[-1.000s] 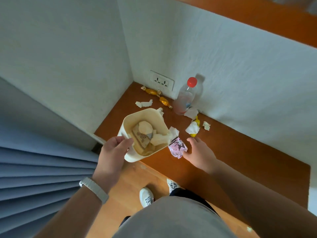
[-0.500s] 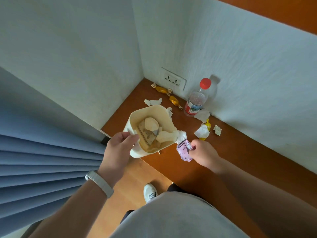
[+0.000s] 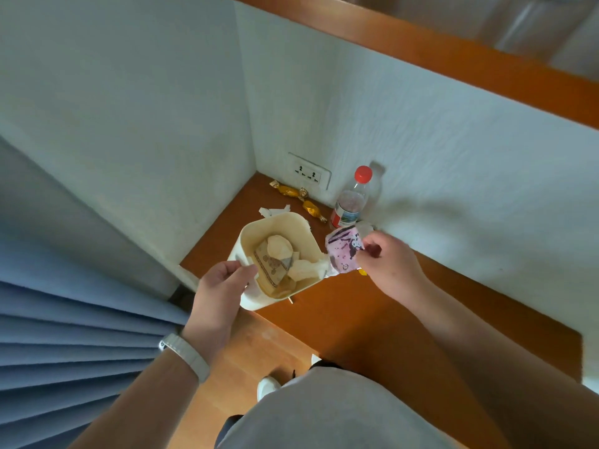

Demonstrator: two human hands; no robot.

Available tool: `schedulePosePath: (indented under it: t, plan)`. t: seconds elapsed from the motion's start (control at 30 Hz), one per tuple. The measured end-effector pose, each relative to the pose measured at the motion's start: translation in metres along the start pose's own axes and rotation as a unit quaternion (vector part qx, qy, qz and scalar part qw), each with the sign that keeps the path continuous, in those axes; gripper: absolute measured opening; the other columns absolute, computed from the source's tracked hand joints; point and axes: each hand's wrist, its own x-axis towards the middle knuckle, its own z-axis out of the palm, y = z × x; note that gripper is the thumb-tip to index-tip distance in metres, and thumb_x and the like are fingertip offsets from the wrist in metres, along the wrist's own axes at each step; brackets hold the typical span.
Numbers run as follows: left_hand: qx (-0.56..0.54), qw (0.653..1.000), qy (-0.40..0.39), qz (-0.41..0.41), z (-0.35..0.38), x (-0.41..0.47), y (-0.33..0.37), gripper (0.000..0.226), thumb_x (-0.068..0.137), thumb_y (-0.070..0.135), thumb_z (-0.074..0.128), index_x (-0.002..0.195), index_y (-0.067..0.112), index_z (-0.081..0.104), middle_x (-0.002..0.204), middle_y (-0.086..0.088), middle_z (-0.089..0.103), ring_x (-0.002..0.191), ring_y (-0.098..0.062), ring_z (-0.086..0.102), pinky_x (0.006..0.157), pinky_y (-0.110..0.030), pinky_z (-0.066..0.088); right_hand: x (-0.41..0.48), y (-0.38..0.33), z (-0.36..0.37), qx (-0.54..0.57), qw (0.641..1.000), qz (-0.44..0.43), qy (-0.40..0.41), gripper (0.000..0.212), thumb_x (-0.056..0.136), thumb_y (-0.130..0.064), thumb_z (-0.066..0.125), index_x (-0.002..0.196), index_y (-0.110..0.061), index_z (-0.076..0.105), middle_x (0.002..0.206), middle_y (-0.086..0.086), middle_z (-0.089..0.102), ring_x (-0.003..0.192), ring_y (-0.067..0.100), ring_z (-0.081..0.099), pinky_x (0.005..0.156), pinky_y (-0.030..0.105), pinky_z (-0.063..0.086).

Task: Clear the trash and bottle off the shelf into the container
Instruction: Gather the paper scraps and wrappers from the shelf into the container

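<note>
My left hand (image 3: 220,293) grips the near rim of a cream container (image 3: 301,226), holding it over the front edge of the brown shelf (image 3: 372,312). Paper scraps and a brown wrapper lie inside. My right hand (image 3: 390,265) pinches a pink printed wrapper (image 3: 343,251), lifted just beside the container's right rim. A clear bottle (image 3: 351,200) with a red cap stands upright against the back wall. Two gold candy wrappers (image 3: 288,191) and a white paper scrap (image 3: 274,211) lie in the shelf's corner. Other scraps behind my right hand are mostly hidden.
A white wall socket (image 3: 309,171) sits low on the back wall above the gold wrappers. White walls close the shelf at left and back. A blue pleated curtain (image 3: 64,335) hangs at lower left. My shoes stand on the wooden floor below.
My right hand closed on the pink wrapper on the shelf and raised it up beside the container's rim. The left hand kept its hold on the container.
</note>
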Motion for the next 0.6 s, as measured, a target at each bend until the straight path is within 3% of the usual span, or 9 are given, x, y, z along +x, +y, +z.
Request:
schedulePosePath:
  t: [0.2,0.3,0.43,0.6]
  plan:
    - [0.015,1.0,-0.011,0.018,-0.006,-0.007,-0.001,0.018,0.086,0.033,0.071,0.095,0.017,0.071,0.095,-0.007,0.074,0.1,-0.028,0.068,0.089,-0.043,0.056,-0.009,-0.046,-0.016,0.061,0.996,-0.038,0.046,0.009,0.091,-0.021,0.059,0.083,-0.025,0.058,0.077,-0.006,0.063,0.068,0.02,0.062,0.06,0.037,0.052]
    - [0.02,1.0,-0.012,0.018,-0.007,-0.012,0.0,0.012,0.091,0.028,0.069,0.096,0.016,0.07,0.092,-0.005,0.072,0.096,-0.025,0.067,0.079,-0.034,0.052,-0.007,-0.067,-0.006,0.023,0.996,-0.09,0.013,0.004,0.092,-0.018,0.059,0.09,-0.02,0.062,0.081,-0.005,0.065,0.067,0.017,0.062,0.064,0.035,0.054]
    - [0.024,0.999,-0.017,0.013,-0.008,-0.018,0.002,0.015,0.092,0.03,0.068,0.099,0.017,0.068,0.089,-0.003,0.067,0.091,-0.022,0.062,0.079,-0.034,0.048,0.0,-0.09,0.023,-0.056,0.986,-0.154,-0.032,0.009,0.09,-0.017,0.062,0.099,-0.02,0.064,0.09,-0.009,0.065,0.072,0.008,0.061,0.066,0.032,0.057]
    - [0.017,1.0,-0.02,0.01,-0.013,-0.022,0.001,0.014,0.093,0.027,0.068,0.098,0.015,0.068,0.088,-0.003,0.066,0.087,-0.02,0.061,0.075,-0.031,0.048,0.008,-0.108,0.051,-0.095,0.976,-0.17,-0.096,0.014,0.09,-0.021,0.062,0.105,-0.022,0.062,0.095,-0.004,0.065,0.076,0.014,0.063,0.061,0.033,0.057]
